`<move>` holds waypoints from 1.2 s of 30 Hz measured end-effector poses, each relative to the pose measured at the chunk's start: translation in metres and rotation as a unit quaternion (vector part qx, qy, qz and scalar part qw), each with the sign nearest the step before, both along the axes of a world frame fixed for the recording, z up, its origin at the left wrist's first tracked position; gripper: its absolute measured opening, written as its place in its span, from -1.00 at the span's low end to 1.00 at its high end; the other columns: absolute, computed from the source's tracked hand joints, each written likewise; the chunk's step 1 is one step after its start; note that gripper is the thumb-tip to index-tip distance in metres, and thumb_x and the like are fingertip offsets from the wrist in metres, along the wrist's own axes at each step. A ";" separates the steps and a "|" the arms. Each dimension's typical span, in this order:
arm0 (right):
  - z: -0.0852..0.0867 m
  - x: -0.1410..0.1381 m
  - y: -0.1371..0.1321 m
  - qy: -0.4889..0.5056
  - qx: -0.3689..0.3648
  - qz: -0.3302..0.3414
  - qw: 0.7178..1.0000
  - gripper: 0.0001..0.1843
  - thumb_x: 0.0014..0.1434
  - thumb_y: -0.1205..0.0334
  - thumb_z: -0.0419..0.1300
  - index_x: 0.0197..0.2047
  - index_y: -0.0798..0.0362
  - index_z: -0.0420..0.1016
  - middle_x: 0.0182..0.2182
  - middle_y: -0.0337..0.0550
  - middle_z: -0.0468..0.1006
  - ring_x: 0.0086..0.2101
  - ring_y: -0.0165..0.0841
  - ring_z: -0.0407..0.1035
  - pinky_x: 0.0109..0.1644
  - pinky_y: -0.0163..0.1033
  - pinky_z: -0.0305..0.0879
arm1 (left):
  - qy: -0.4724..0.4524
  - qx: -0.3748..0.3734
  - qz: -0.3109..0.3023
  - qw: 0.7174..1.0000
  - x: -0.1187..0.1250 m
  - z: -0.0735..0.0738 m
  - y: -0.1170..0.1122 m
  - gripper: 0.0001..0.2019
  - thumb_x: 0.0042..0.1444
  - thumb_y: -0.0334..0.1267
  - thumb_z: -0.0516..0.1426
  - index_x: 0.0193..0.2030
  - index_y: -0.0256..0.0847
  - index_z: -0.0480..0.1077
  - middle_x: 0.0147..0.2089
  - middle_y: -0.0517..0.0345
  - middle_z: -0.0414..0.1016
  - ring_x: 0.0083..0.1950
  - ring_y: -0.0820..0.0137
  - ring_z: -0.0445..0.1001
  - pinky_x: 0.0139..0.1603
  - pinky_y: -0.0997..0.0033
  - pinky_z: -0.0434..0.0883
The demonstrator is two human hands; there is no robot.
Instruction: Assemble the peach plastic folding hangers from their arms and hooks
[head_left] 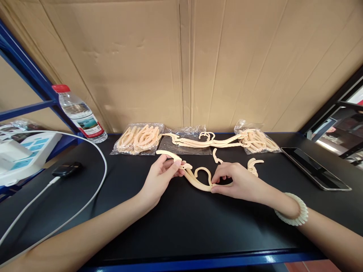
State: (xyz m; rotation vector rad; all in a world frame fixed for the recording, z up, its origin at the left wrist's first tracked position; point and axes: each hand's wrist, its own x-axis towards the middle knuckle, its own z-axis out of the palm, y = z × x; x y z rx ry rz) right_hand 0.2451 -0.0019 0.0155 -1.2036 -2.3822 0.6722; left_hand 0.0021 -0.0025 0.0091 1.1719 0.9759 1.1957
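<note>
A beige plastic clothes hanger [200,184] with a curved hook is held low over the black tabletop, between both hands. My left hand [162,175] pinches a loose curved beige piece [169,154] against the hanger's left end. My right hand [235,178] grips the hanger near the base of its hook, fingers closed; part of the right arm is hidden behind the hand. Beyond the right hand lie a small curved beige piece [217,156] and more loose pieces [254,166]. Several hangers [210,142] lie stacked behind.
Bags of beige pieces lie at the back left [138,139] and back right [259,142]. A water bottle [82,115] leans at the left, near a white power strip [31,155] and a cable [104,166]. A phone [316,168] lies at the right.
</note>
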 end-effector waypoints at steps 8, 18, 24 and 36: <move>-0.002 0.001 0.001 0.012 -0.031 -0.016 0.999 -0.88 0.11 0.17 0.32 -0.40 0.02 0.54 -0.43 -0.22 0.55 -0.39 -0.36 0.41 -0.29 -0.29 0.31 | -0.008 -0.004 0.012 1.000 -0.001 0.002 -0.001 -0.77 0.12 -0.15 0.27 -0.29 -0.24 0.35 -0.27 0.17 0.57 -0.35 0.50 0.47 -0.17 0.40 0.46; 0.014 0.003 -0.003 0.035 -0.054 -0.097 0.993 -0.86 0.18 0.19 0.20 -0.38 0.02 0.35 -0.42 -0.23 0.47 -0.45 -0.40 0.36 -0.41 -0.31 0.29 | -0.034 0.058 0.095 0.993 -0.004 0.013 -0.003 -0.83 0.13 -0.21 0.25 -0.29 -0.23 0.37 -0.30 0.19 0.55 -0.39 0.50 0.45 -0.24 0.45 0.44; 0.011 0.010 0.001 0.014 0.006 -0.112 0.994 -0.91 0.20 0.27 0.15 -0.35 -0.02 0.32 -0.47 -0.27 0.49 -0.49 -0.38 0.37 -0.44 -0.30 0.26 | -0.060 0.067 0.090 0.992 -0.005 0.013 -0.003 -0.90 0.21 -0.23 0.18 -0.26 -0.19 0.35 -0.32 0.26 0.44 -0.39 0.50 0.42 -0.26 0.45 0.42; 0.009 0.025 0.012 0.016 0.099 -0.114 0.988 -0.90 0.22 0.22 0.11 -0.36 -0.04 0.36 -0.44 -0.23 0.59 -0.42 -0.27 0.50 -0.32 -0.22 0.38 | -0.018 0.042 -0.011 0.999 -0.005 0.008 0.003 -0.79 0.26 -0.19 0.13 -0.01 -0.17 0.40 -0.34 0.25 0.26 -0.42 0.55 0.29 -0.36 0.52 0.25</move>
